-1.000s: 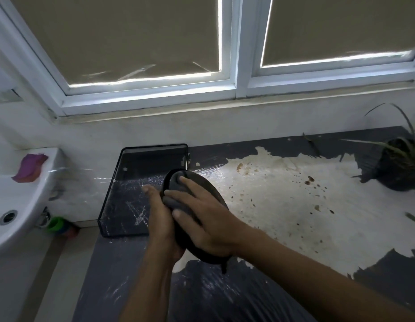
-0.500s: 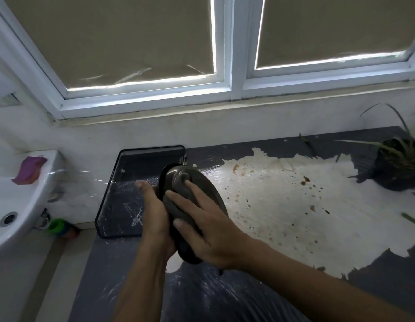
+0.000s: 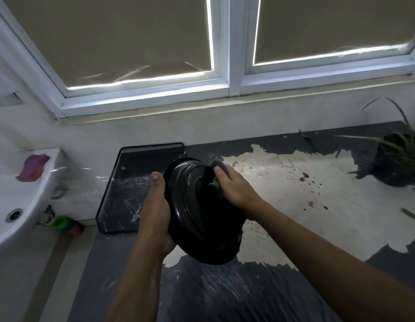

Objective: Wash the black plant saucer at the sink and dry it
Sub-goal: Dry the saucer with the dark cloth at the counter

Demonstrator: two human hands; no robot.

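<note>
Here's the black plant saucer (image 3: 202,212), up off the table (image 3: 306,205) and tipped on edge, its ringed face turned toward the camera. It is held between both hands, in front of the black mesh tray (image 3: 132,182). The left hand (image 3: 155,205) grips the saucer's left rim, thumb pointing up along the edge, the other fingers out of sight behind the disc. Over on the other side, the right hand (image 3: 234,187) has its fingers curled over a grey cloth (image 3: 214,183) and presses it onto the upper part of the saucer's face. A fold of the cloth pokes out above the knuckles. Beneath the hands, the table is dark with a big pale patch, brown spots scattered across it. Off to the far right stands a potted plant (image 3: 399,163) in a dark pot, long thin leaves arching out. The white sink (image 3: 20,205) sits at the left edge, well apart from the saucer, with a purple sponge (image 3: 32,169) resting on its rim. Something green (image 3: 60,223) lies low beside the sink, too small to make out.
</note>
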